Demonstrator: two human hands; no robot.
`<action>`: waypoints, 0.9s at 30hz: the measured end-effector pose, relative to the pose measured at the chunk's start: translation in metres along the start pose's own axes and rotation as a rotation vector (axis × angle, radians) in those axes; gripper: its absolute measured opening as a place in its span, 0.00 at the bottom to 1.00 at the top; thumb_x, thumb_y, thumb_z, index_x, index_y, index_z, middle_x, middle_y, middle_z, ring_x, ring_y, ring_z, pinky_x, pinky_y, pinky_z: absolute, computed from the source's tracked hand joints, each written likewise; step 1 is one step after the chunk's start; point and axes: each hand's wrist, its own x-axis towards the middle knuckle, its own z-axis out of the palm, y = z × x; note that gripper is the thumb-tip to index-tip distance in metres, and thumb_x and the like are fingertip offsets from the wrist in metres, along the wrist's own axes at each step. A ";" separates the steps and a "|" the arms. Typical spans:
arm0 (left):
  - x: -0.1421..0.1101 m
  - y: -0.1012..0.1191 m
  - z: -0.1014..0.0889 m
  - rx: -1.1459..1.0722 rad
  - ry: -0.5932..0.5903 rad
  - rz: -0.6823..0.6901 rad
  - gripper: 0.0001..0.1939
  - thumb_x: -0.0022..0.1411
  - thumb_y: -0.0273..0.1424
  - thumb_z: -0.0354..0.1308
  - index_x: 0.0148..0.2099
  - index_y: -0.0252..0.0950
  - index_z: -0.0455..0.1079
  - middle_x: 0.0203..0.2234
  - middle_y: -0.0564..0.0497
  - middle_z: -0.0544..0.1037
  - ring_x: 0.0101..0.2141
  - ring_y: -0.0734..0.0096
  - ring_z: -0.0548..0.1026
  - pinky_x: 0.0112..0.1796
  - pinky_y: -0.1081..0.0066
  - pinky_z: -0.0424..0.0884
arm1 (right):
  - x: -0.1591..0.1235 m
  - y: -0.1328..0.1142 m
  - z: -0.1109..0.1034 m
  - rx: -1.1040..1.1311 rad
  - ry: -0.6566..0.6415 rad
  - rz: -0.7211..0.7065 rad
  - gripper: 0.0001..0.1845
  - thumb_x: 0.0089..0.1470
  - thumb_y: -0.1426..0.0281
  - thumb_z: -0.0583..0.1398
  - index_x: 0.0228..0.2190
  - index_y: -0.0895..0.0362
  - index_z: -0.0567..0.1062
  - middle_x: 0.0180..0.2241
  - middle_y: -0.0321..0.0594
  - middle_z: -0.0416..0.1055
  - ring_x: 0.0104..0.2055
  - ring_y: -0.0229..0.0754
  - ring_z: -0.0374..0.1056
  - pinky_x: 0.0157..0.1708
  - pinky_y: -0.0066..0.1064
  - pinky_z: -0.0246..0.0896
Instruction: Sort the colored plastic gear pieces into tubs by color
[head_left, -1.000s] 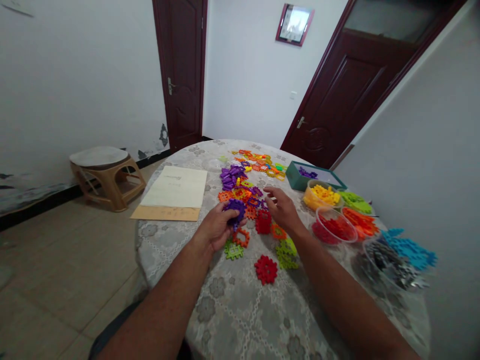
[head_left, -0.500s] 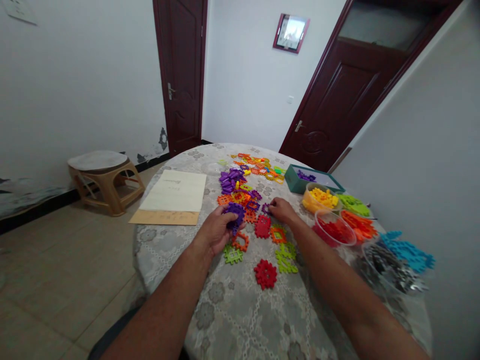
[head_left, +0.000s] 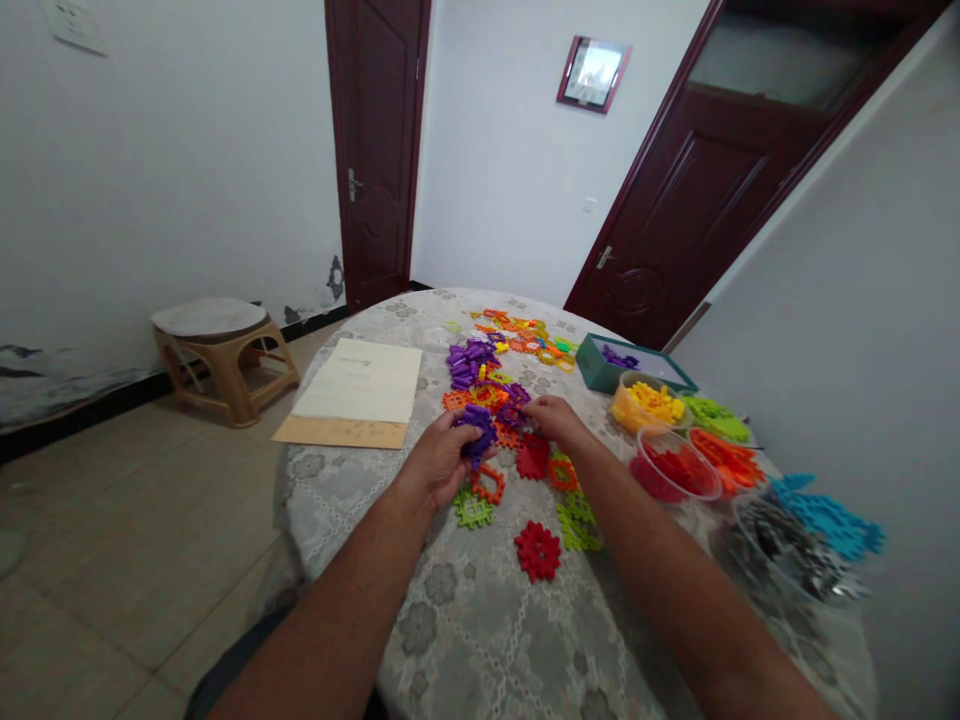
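Round table [head_left: 480, 620]: Two bare arms reach across a patterned cloth strewn with toothed plastic pieces; an elbow pulled back against the near rim could drag the cloth and everything on it. The widest room to move is the stretch of cloth between the forearms.

Paper pad [head_left: 360, 380]: Lies left of the left hand, one corner apparently overhanging the table's edge; an outward bump could tip it to the floor. A strip of cloth separates pad and hand.

Green box [head_left: 596, 368]: Stands beyond the right hand, purple pieces inside; an overlong reach could nudge it, though cloth shows between them.

Tub of red pieces [head_left: 646, 474]: Sits on the outer side of the right forearm, near it; a swing that way could spill it. Room there looks tight.

Left hand [head_left: 446, 455]: Thumb and fingers clasp a purple stack [head_left: 478, 435], near an orange frame [head_left: 488, 483]; a loosened thumb could let pieces slide out.

Right hand [head_left: 559, 420]: Fingertips draw narrow at the edge of a purple frame [head_left: 512, 412] in the central cluster; whether they grip it cannot be told. Interlocking teeth could snag and drag neighbours along.

Red gear [head_left: 538, 551]: Lies alone between the forearms; a dropped right wrist could shove it aside.
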 end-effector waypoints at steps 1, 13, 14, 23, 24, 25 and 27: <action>0.000 0.000 0.000 0.001 0.004 0.001 0.16 0.52 0.18 0.63 0.44 0.35 0.73 0.37 0.47 0.79 0.35 0.67 0.79 0.35 0.64 0.85 | 0.000 0.001 0.002 -0.021 -0.006 0.001 0.10 0.50 0.63 0.66 0.25 0.57 0.74 0.16 0.31 0.65 0.18 0.35 0.59 0.19 0.26 0.49; 0.000 -0.001 0.002 0.017 0.017 0.026 0.16 0.54 0.19 0.62 0.45 0.34 0.72 0.37 0.46 0.79 0.35 0.66 0.80 0.34 0.64 0.84 | 0.002 0.003 0.007 -0.182 -0.017 -0.094 0.06 0.47 0.68 0.68 0.29 0.57 0.81 0.22 0.33 0.74 0.25 0.37 0.66 0.24 0.26 0.53; 0.000 -0.001 0.001 0.018 0.015 0.029 0.16 0.54 0.19 0.63 0.45 0.34 0.72 0.37 0.46 0.79 0.35 0.66 0.80 0.34 0.64 0.84 | 0.001 0.002 0.007 -0.189 -0.026 -0.106 0.04 0.46 0.69 0.68 0.26 0.57 0.80 0.20 0.33 0.73 0.25 0.37 0.65 0.24 0.26 0.52; 0.001 -0.002 0.005 0.041 0.030 0.086 0.20 0.53 0.21 0.64 0.49 0.33 0.73 0.40 0.45 0.80 0.35 0.67 0.80 0.34 0.68 0.81 | -0.021 -0.007 0.006 -0.065 0.085 -0.161 0.08 0.48 0.65 0.63 0.25 0.54 0.70 0.23 0.32 0.69 0.27 0.38 0.66 0.25 0.26 0.56; 0.001 -0.003 0.006 0.045 0.026 0.104 0.21 0.53 0.22 0.64 0.50 0.34 0.72 0.41 0.45 0.80 0.36 0.67 0.80 0.35 0.68 0.80 | -0.026 -0.010 0.008 0.010 0.068 -0.149 0.08 0.49 0.64 0.63 0.27 0.54 0.70 0.25 0.33 0.71 0.28 0.39 0.68 0.26 0.26 0.61; 0.002 -0.004 0.006 0.052 0.022 0.124 0.21 0.53 0.23 0.64 0.51 0.34 0.72 0.42 0.45 0.80 0.37 0.67 0.80 0.36 0.68 0.80 | -0.032 -0.012 0.012 0.119 0.036 -0.127 0.09 0.48 0.63 0.64 0.28 0.54 0.70 0.27 0.34 0.73 0.30 0.40 0.70 0.27 0.28 0.65; 0.004 -0.006 0.006 0.071 0.019 0.184 0.23 0.54 0.24 0.64 0.54 0.35 0.72 0.44 0.46 0.81 0.40 0.66 0.80 0.41 0.67 0.79 | -0.043 -0.018 0.022 0.391 -0.039 -0.060 0.13 0.43 0.63 0.67 0.29 0.54 0.69 0.30 0.36 0.75 0.34 0.42 0.72 0.31 0.32 0.71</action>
